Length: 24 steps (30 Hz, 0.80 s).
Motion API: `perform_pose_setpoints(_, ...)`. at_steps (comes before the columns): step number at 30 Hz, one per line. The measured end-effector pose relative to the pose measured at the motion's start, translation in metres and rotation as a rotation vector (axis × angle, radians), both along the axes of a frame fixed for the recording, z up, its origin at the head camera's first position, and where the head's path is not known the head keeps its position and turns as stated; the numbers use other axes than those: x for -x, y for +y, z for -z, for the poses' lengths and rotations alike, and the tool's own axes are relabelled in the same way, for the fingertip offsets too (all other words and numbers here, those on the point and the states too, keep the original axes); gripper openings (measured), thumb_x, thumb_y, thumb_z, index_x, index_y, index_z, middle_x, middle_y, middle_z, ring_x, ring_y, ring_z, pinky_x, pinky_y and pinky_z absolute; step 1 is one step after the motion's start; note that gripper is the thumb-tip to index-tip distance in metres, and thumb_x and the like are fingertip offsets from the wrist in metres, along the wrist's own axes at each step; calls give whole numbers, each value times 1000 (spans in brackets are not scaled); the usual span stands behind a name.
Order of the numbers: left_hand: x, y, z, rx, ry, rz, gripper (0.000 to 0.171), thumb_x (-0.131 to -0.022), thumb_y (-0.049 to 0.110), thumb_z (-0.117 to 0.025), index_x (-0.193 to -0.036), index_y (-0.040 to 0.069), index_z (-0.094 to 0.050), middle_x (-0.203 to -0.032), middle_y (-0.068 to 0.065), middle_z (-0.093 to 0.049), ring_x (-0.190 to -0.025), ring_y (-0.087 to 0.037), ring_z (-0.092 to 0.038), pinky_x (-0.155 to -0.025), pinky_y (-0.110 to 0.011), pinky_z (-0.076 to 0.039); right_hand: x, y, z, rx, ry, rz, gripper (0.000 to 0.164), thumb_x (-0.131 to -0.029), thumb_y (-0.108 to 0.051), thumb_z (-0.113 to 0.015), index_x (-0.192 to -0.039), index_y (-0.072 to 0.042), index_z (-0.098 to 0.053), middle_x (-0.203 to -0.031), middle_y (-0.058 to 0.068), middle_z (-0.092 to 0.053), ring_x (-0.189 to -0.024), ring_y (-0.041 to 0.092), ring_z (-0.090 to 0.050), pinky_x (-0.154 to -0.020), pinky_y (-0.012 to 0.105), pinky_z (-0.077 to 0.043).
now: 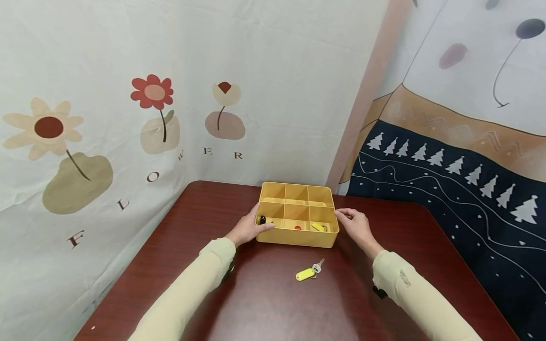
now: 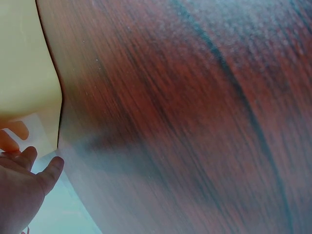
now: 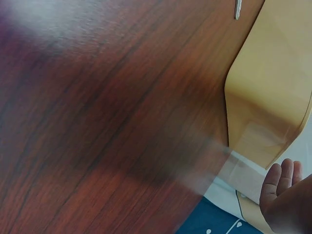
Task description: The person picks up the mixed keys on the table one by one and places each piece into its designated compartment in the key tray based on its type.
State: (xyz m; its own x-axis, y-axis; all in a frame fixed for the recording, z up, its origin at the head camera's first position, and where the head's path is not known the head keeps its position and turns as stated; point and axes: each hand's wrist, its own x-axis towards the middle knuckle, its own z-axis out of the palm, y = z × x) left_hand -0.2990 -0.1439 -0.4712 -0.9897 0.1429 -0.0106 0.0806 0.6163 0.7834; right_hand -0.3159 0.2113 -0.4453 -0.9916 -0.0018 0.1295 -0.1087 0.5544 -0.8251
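Note:
A yellow compartment box [image 1: 294,238] stands near the back of the table, between both hands. My left hand [image 1: 247,228] grips its left side, fingers along the wall and thumb over the front corner. At the right rim, my right hand [image 1: 355,226] holds the edge between thumb and fingertips. Inside the front compartments lie a small black object [image 1: 262,219] at left, a red piece [image 1: 297,228] in the middle and a yellow tag [image 1: 318,227] at right. The left wrist view shows the fingers [image 2: 48,173] by the box wall [image 2: 29,63].
On the dark red wooden table [image 1: 273,293], a key [image 1: 317,268] with a yellow tag [image 1: 304,274] lies in front of the box. A white flower-print cloth [image 1: 290,104] hangs behind the table, and a patterned navy cloth [image 1: 409,175] hangs at the right.

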Motion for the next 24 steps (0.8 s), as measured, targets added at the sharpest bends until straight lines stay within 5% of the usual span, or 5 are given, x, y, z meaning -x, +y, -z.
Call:
perform_pose_setpoints(10, -1, 0, -4, 16, -1, 6, 109, -85, 56, -72, -161, 13, -7, -159, -20, -26, -143, -37, -30, -112, -53, -29, -13, 8, 4, -30, 48, 8, 37, -97, -35, -65, -117, -5, -72, -113, 13, -68, -95, 23, -58, -76, 29, -49)
perform_pose_setpoints(24, 1, -1, -5, 49, -2, 25, 111, -84, 59, -71, -161, 13, -6, -159, -19, -26, -143, -37, -30, -113, -51, -29, -41, 14, 16, -52, 2, -42, 37, -96, -36, -67, -116, -5, -72, -116, 13, -67, -102, 25, -59, -85, 39, -50)
